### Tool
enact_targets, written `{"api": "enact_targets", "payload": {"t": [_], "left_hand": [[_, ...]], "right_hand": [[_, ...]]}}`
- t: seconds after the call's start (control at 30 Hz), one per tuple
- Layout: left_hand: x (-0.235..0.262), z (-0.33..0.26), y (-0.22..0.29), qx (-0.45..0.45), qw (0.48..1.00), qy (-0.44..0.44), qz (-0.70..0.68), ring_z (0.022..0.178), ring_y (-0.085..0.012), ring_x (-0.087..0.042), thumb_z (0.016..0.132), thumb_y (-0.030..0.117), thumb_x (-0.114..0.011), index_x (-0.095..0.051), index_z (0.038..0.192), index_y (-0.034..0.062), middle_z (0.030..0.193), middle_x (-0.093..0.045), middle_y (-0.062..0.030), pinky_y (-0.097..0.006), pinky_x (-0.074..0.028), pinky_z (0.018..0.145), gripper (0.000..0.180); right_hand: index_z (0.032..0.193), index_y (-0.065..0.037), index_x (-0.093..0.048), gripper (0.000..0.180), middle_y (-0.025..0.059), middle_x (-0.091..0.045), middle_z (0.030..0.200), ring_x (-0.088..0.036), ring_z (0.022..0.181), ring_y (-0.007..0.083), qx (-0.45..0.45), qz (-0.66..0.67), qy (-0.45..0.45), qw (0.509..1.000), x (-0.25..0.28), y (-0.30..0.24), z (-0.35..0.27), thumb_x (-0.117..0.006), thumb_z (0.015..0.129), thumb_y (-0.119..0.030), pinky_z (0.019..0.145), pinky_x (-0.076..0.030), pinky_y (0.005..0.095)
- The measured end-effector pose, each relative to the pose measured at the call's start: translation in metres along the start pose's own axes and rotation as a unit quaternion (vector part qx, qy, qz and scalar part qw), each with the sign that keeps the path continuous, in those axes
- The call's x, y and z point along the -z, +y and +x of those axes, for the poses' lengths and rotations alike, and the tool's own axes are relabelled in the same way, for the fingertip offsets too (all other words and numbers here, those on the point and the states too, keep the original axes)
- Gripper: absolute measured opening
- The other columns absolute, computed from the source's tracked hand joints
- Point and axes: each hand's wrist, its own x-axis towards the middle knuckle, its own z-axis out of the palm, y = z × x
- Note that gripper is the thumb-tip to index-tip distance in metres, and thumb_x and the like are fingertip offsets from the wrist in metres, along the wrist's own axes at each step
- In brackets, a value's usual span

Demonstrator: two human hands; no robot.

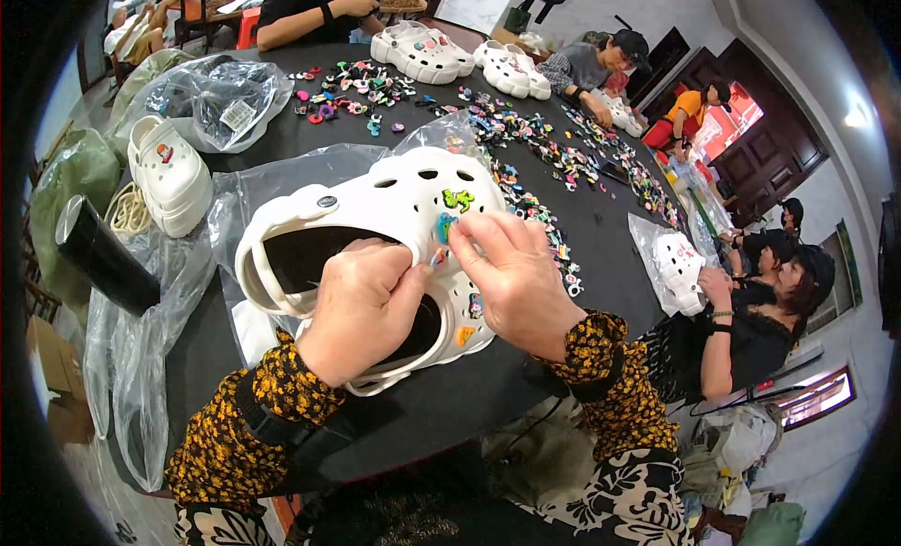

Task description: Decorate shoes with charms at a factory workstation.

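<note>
Left hand (361, 307): curling over the opening of a white clog (375, 217), fingers bent and thumb pressing on the upper — it is steadying the shoe, closed loosely on its rim.
Right hand (511, 274): fingers bunching together at the clog's perforated top, pinching a small coloured charm (438, 257) against a hole; grip nearly closed.
White clog: lying on its side on a black table (601, 227), just before the person, resting on a clear plastic bag (235, 217); a green charm (458, 200) and a blue charm (445, 227) are already sitting in its holes.
Packages: a crumpled clear bag with a small white rectangular label (237, 116) is lying at the far left of the table; another clear bag (671, 264) is wrapping a white shoe at the right, where a seated person's hand is touching it.
Loose charms (535, 133): spreading in a many-coloured band across the table's middle.
Other clogs: one white clog (169, 175) is standing at the left — two pairs (460, 58) at the far edge.
Black roll (103, 255): lying at the left edge.
</note>
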Motion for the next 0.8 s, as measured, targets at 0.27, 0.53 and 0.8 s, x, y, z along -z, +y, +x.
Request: {"api": "enact_targets", "payload": {"t": [0.27, 0.53, 0.8], "left_hand": [[0.002, 0.002, 0.003, 0.007, 1.000, -0.014, 0.004, 0.055, -0.0363, -0.052, 0.077, 0.004, -0.064, -0.049, 0.059, -0.0011, 0.055, -0.049, -0.0179, -0.044, -0.040, 0.051, 0.024], [0.001, 0.001, -0.005, 0.067, 0.998, -0.008, 0.005, 0.052, -0.0361, -0.052, 0.079, 0.006, -0.062, -0.049, 0.061, -0.0029, 0.055, -0.050, -0.0196, -0.041, -0.039, 0.049, 0.025], [0.001, 0.005, -0.009, 0.145, 0.986, 0.001, -0.082, 0.044, -0.0158, -0.043, 0.085, 0.014, -0.063, -0.056, 0.067, -0.0054, 0.052, -0.048, -0.0163, -0.034, -0.037, 0.045, 0.027]], "right_hand": [[0.112, 0.007, -0.058, 0.043, 0.0142, -0.053, 0.116, -0.049, 0.111, 0.0299, 0.024, -0.028, -0.002, 0.999, -0.008, -0.003, 0.007, -0.058, 0.070, -0.003, 0.088, -0.038, 0.0412], [0.107, 0.002, -0.061, 0.036, 0.0126, -0.055, 0.107, -0.049, 0.107, 0.0295, 0.006, 0.089, 0.024, 0.996, -0.010, 0.014, 0.012, -0.059, 0.071, 0.000, 0.088, -0.038, 0.0401], [0.092, -0.002, -0.065, 0.012, 0.0117, -0.063, 0.090, -0.057, 0.088, 0.0301, -0.070, 0.198, 0.162, 0.964, -0.036, 0.027, 0.015, -0.065, 0.080, -0.002, 0.079, -0.045, 0.0390]]}}
